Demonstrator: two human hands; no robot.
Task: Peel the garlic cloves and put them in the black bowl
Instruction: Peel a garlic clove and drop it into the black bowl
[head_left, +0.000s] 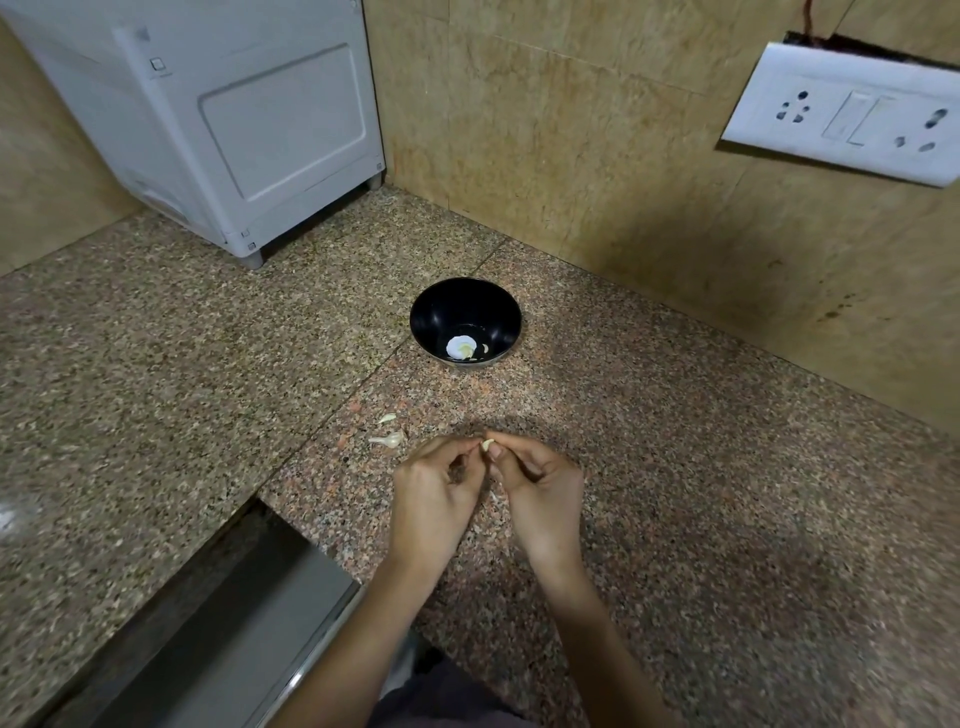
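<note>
A small pale garlic clove (487, 444) is pinched between the fingertips of my left hand (435, 488) and my right hand (537, 486), just above the granite counter. The black bowl (498, 304) stands further back on the counter, beyond my hands, with a pale clove or two lying at its bottom next to a bright glare spot. Left of my hands, two unpeeled cloves lie on the counter: one (388, 440) with a pointed tail and a smaller one (387, 418) behind it.
A white appliance (249, 130) stands at the back left corner. Tiled walls close the back and right, with a white socket plate (852, 111) on the right wall. A steel sink edge (249, 613) opens at the lower left.
</note>
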